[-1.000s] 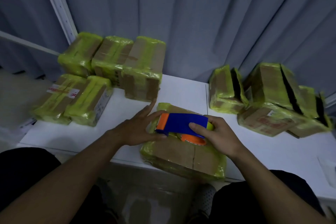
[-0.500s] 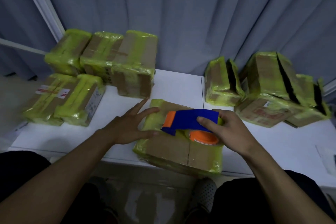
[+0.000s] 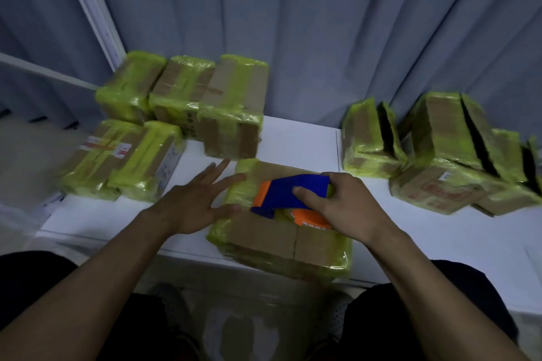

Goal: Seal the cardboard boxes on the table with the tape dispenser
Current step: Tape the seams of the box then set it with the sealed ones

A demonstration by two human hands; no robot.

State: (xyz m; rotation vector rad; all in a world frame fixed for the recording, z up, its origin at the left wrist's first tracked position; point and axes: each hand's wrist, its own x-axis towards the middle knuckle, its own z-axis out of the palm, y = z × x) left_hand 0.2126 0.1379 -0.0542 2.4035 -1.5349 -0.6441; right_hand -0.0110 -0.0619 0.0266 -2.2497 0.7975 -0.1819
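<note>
A cardboard box (image 3: 264,240) edged with yellow-green tape lies at the table's front edge, its near end hanging over. On top of it sits the blue and orange tape dispenser (image 3: 289,195), gripped by my right hand (image 3: 343,208) with the thumb on its blue body. My left hand (image 3: 195,202) lies flat with spread fingers against the box's left side, fingertips touching the taped edge.
Several taped boxes (image 3: 181,114) are stacked at the back left, and several more boxes (image 3: 445,152) with dark open slits are piled at the right. The white table (image 3: 299,141) meets a grey curtain (image 3: 322,38) behind. My legs are below the front edge.
The dispenser and my right hand have slid toward me along the box top. My left hand stayed pressed on the box's left side.
</note>
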